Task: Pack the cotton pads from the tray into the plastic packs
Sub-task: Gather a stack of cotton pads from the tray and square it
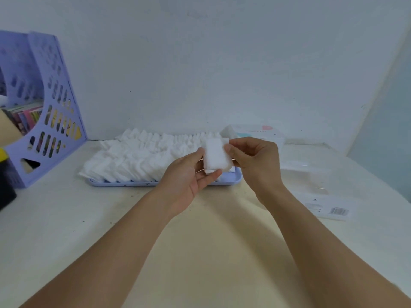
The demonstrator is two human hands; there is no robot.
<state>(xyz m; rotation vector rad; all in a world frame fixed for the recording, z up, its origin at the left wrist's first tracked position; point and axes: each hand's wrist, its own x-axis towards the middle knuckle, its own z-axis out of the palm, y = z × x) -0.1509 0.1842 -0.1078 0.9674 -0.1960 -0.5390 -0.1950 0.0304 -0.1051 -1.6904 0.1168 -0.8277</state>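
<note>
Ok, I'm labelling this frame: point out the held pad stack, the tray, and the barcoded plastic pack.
pad stack (214, 155), head view, middle of its front face.
tray (124, 182), head view, bare near rim.
plastic pack (327, 206), head view, flat clear face near the barcode.

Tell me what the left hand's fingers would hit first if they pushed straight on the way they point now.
The left hand points up and right, so it would likely press further into the stack of cotton pads it holds, then meet the right hand gripping the stack's other side. Depth is uncertain.
</note>
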